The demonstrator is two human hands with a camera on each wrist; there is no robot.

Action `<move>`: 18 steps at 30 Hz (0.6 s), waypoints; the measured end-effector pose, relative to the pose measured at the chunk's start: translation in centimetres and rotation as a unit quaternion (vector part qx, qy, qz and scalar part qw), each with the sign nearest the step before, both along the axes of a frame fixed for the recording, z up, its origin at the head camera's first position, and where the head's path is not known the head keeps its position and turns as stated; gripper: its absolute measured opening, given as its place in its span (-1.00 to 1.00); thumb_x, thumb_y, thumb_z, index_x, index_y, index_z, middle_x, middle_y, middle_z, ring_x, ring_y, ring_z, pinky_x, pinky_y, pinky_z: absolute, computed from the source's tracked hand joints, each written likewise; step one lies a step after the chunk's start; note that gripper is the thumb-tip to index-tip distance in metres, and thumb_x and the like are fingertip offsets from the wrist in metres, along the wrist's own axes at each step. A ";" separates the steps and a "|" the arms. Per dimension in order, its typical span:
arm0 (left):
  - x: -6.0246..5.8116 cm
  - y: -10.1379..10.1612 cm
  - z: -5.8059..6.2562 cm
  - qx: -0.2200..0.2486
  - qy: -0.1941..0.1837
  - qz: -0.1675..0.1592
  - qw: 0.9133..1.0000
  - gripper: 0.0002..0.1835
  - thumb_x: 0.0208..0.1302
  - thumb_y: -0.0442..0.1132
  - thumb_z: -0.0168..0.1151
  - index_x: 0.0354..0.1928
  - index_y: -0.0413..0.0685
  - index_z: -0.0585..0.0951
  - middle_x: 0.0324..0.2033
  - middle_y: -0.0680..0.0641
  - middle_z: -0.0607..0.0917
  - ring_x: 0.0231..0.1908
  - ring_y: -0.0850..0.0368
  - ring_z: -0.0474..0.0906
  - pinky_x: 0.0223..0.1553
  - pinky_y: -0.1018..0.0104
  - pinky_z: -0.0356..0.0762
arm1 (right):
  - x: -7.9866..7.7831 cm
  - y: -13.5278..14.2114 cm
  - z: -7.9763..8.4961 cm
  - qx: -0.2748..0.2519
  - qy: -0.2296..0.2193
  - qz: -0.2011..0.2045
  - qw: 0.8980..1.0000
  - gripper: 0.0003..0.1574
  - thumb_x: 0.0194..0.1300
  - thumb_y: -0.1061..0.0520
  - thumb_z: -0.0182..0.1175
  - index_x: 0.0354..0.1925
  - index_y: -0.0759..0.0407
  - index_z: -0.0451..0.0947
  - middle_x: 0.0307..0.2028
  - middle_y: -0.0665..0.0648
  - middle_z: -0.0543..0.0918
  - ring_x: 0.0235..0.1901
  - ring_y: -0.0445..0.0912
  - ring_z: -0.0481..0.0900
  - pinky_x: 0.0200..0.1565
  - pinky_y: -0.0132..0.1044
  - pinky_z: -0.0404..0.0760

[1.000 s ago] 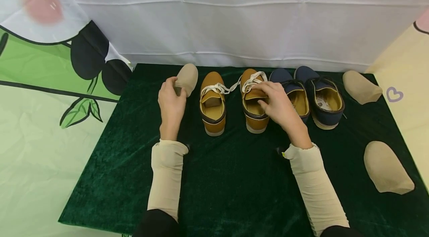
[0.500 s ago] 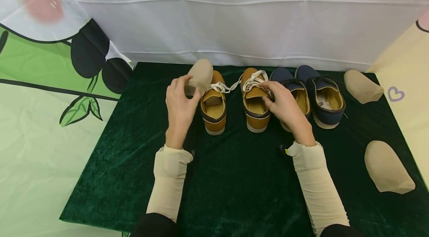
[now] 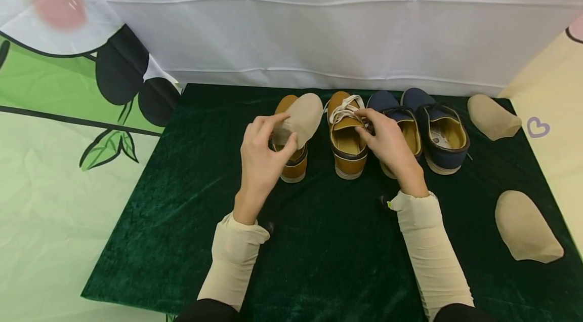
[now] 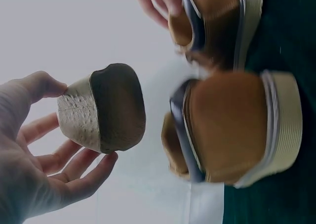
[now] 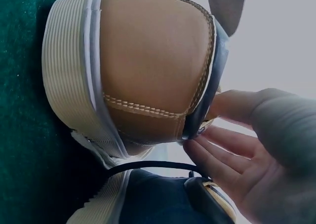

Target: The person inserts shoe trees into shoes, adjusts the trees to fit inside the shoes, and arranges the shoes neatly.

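My left hand (image 3: 261, 160) holds a beige molded shoe insert (image 3: 305, 117) by its hollow rear end, thumb on one side and fingers on the other. It hangs above the left tan shoe (image 3: 293, 172), hiding that shoe's laces and most of its opening. In the left wrist view the insert (image 4: 79, 112) shows its hollow side, apart from the tan heel (image 4: 227, 125). At the right tan shoe (image 3: 348, 167), with white laces, my right hand (image 3: 391, 147) pinches the collar. The right wrist view has the thumb at the opening and fingers outside the collar (image 5: 203, 100).
Two navy shoes (image 3: 448, 160) with dark laces stand close beside the right tan shoe. Two more beige inserts lie on the right, one farther back (image 3: 492, 117) and one nearer (image 3: 526, 226). Green velvet cloth (image 3: 319, 246) covers the table; a white cloth wall (image 3: 291, 38) rises behind.
My left hand has lifted the insert and carried it right, from left of the tan shoes to over the left one. My right hand has shifted slightly at the right shoe's collar.
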State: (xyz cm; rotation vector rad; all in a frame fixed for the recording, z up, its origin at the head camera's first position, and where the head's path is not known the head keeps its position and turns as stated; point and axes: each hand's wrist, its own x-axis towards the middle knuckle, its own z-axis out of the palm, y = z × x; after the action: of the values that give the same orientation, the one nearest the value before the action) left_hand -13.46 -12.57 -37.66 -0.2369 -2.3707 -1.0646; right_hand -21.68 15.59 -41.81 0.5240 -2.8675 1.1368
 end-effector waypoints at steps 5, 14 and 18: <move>1.2 1.6 0.0 -0.008 -0.008 -0.030 0.999 -0.62 0.34 -0.11 0.37 0.18 0.09 0.70 -0.06 -0.08 0.66 -0.13 -0.01 0.47 -0.10 0.16 0.47 | -0.1 0.0 -0.1 -0.004 0.007 -0.010 1.000 -0.48 0.53 0.14 0.23 0.37 0.16 0.48 0.19 0.28 0.65 0.09 0.17 0.63 0.10 0.14 0.61; 2.6 3.4 0.4 -0.013 -0.007 -0.061 0.998 -0.62 0.31 -0.10 0.40 0.15 0.10 0.72 -0.10 -0.02 0.65 -0.15 0.08 0.48 -0.15 0.21 0.45 | 0.1 -0.4 -0.2 -0.011 0.025 -0.042 0.999 -0.53 0.55 0.10 0.21 0.34 0.17 0.52 0.09 0.30 0.70 0.00 0.18 0.65 0.04 0.12 0.59; 2.8 4.0 0.6 -0.027 -0.011 -0.076 0.997 -0.63 0.31 -0.09 0.39 0.15 0.10 0.72 -0.15 -0.01 0.64 -0.19 0.11 0.47 -0.17 0.22 0.43 | 0.1 -0.7 -0.3 -0.019 0.043 -0.055 0.997 -0.57 0.55 0.09 0.21 0.28 0.20 0.56 0.09 0.32 0.72 0.01 0.22 0.68 0.06 0.14 0.60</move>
State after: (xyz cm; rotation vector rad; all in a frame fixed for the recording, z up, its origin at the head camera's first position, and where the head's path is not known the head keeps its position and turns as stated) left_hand -10.61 -8.59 -37.04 -0.4337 -2.4352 -1.0771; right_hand -21.55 14.92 -42.10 0.3965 -2.7575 1.1219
